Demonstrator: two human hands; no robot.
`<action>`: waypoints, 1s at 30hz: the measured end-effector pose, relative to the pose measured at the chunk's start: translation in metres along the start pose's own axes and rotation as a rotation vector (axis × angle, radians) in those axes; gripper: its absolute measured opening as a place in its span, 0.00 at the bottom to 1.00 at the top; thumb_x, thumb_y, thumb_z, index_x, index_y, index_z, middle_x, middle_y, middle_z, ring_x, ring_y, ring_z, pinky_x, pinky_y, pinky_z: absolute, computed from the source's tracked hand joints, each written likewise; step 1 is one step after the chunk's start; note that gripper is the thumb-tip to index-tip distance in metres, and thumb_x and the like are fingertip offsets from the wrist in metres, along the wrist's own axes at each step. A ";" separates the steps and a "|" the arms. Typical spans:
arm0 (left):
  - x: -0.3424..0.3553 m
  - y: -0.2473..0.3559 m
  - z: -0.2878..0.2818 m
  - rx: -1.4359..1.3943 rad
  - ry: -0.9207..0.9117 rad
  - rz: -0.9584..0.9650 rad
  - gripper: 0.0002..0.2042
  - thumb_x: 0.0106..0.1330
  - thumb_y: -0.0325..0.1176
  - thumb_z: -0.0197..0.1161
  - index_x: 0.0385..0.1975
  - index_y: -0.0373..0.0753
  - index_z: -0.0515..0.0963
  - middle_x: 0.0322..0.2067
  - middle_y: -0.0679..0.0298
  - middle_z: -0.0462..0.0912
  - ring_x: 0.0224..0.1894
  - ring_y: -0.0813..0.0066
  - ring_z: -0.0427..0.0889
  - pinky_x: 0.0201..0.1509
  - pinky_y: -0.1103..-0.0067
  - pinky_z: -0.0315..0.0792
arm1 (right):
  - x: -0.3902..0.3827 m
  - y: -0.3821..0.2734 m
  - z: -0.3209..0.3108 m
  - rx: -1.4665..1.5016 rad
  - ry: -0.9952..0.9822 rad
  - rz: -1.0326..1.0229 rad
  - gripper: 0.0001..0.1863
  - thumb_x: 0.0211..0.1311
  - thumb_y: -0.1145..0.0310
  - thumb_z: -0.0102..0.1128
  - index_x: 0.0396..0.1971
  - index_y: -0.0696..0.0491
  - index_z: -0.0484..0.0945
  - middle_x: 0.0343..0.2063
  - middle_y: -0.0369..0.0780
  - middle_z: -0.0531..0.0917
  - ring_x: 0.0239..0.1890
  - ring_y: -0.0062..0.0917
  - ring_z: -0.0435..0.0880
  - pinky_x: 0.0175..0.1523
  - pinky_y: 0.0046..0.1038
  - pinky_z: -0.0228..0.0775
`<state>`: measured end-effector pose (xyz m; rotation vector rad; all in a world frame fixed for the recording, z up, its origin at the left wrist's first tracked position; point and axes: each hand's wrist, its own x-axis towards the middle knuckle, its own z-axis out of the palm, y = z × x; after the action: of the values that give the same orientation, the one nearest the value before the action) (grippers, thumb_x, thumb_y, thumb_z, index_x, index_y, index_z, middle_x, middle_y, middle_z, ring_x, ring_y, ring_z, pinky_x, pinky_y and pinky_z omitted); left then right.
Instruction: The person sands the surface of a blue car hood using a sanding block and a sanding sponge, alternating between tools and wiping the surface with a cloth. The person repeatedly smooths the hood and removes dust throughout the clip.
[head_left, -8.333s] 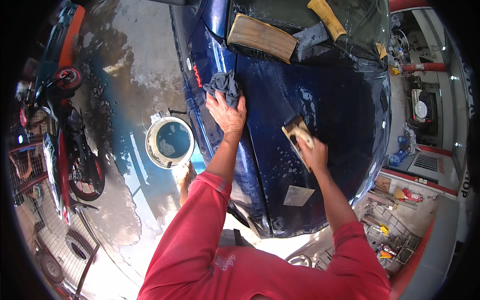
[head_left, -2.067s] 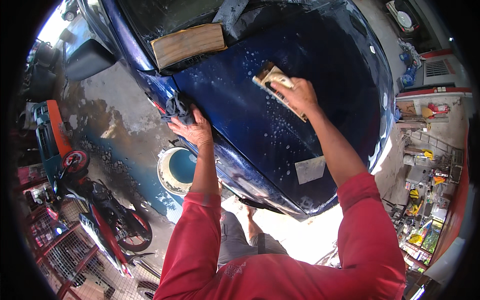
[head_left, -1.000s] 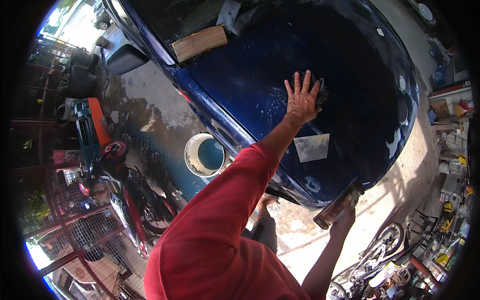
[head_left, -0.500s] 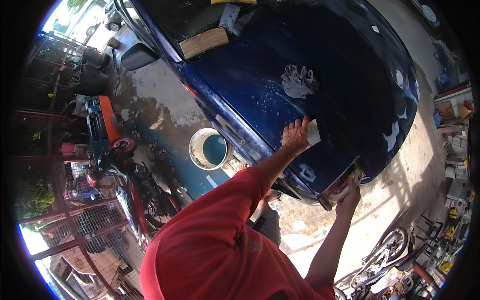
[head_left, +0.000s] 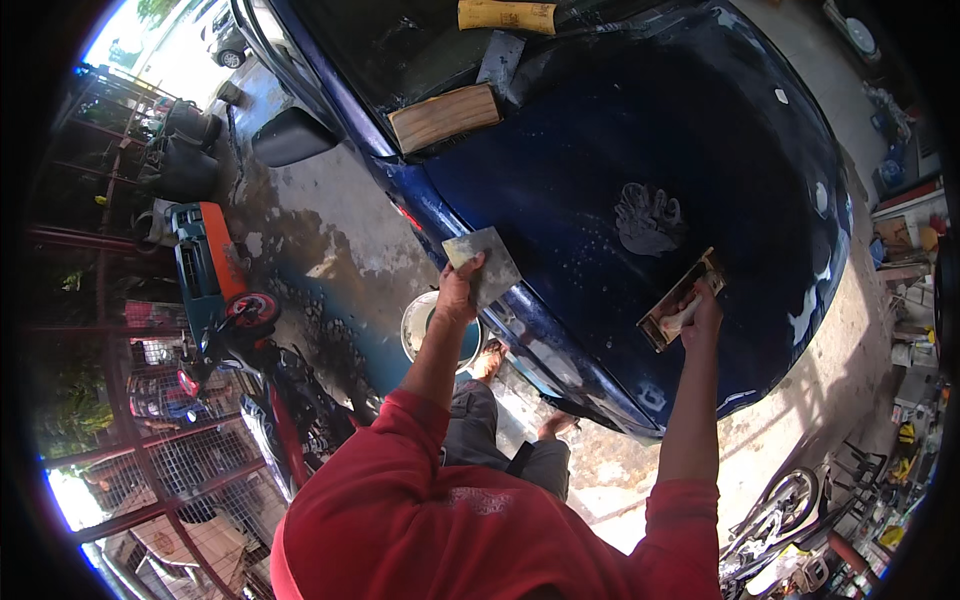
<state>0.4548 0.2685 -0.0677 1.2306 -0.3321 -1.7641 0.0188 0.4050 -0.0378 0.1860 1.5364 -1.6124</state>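
Note:
My left hand (head_left: 458,292) grips a flat, greyish square sheet (head_left: 492,270) by its near edge, above the car's side edge and the bucket. Whether the sheet is sandpaper or a thin plate I cannot tell. In my right hand (head_left: 704,318) is a long, flat hand tool (head_left: 664,330) with a pale handle, like a float or sanding board, over the near part of the dark blue car hood (head_left: 560,210). A crumpled grey-white glove (head_left: 648,220) lies on the hood beyond it. The white bucket (head_left: 412,330) of bluish water is partly hidden by my left forearm.
A wooden block (head_left: 445,117), a grey flat piece (head_left: 501,60) and a yellowish block (head_left: 507,16) lie near the windshield. The side mirror (head_left: 292,137) juts out left. A motorcycle (head_left: 275,390) stands left, a bicycle (head_left: 785,500) and cluttered shelves (head_left: 915,350) right.
My left hand has lifted off the hood and swung left with the sheet, toward the bucket. My right hand has carried the tool from the hood's near corner farther over the hood.

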 end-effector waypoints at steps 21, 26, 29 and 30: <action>0.231 0.150 0.170 1.431 -0.135 0.784 0.25 0.61 0.34 0.66 0.60 0.35 0.79 0.51 0.37 0.88 0.58 0.34 0.85 0.66 0.56 0.79 | 0.036 0.027 0.039 -0.912 0.784 -0.111 0.37 0.60 0.36 0.72 0.46 0.60 0.91 0.45 0.50 0.93 0.48 0.45 0.94 0.53 0.45 0.85; 0.197 0.169 0.181 1.522 -0.148 0.842 0.18 0.65 0.32 0.62 0.55 0.39 0.82 0.47 0.39 0.89 0.52 0.32 0.87 0.60 0.51 0.81 | 0.036 0.028 0.040 -0.929 0.799 -0.102 0.40 0.60 0.36 0.71 0.48 0.64 0.90 0.44 0.53 0.93 0.48 0.44 0.94 0.52 0.42 0.86; 0.163 0.160 0.166 1.955 -0.217 0.875 0.14 0.67 0.31 0.62 0.51 0.37 0.81 0.41 0.43 0.90 0.47 0.39 0.90 0.52 0.51 0.84 | 0.030 0.022 0.045 -0.970 0.793 -0.083 0.40 0.60 0.36 0.70 0.49 0.64 0.90 0.45 0.53 0.93 0.48 0.45 0.94 0.53 0.43 0.86; 0.151 0.146 0.161 2.065 -0.164 0.920 0.12 0.68 0.30 0.62 0.49 0.36 0.79 0.39 0.44 0.90 0.45 0.42 0.91 0.50 0.52 0.85 | 0.028 0.020 0.047 -0.918 0.764 -0.068 0.40 0.60 0.36 0.70 0.49 0.64 0.89 0.45 0.54 0.92 0.49 0.46 0.94 0.54 0.43 0.85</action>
<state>0.3865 0.0261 0.0128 1.5285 -2.6510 -0.1689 0.0361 0.3538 -0.0596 0.2477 2.7298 -0.7352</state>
